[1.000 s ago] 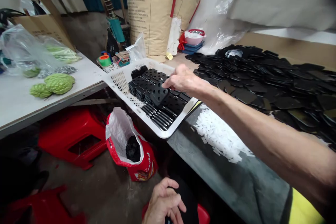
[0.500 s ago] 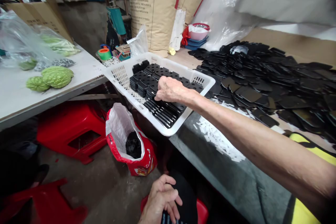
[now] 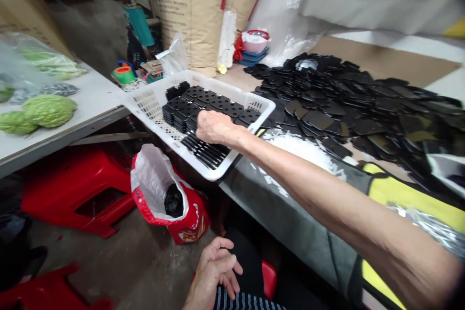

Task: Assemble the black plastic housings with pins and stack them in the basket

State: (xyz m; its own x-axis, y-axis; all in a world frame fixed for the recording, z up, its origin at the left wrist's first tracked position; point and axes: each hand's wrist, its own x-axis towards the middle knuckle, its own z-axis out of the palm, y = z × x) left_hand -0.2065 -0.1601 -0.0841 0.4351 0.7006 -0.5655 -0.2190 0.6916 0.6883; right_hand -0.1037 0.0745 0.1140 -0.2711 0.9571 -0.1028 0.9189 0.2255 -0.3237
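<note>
In the head view, your right hand (image 3: pixel 214 127) sits low over the white perforated plastic basket (image 3: pixel 160 83), its fingers curled down among the black perforated plates (image 3: pixel 203 99). The fingertips are hidden under the hand, so you cannot tell whether they grip a plate or only press on one. The plates lie in neat stacks at the far end of the basket and stand in a tight on-edge row (image 3: pixel 205 151) at the near end, probably packed that way to save space. The loose pile of black plates (image 3: pixel 363 111) lies on the table to your right, apparently placed within the arm's reach. Your left hand (image 3: pixel 212 271) rests by your lap, fingers loosely open, holding nothing. A red woven bag (image 3: pixel 191 218) stands open on the floor below the basket, something black inside.
</note>
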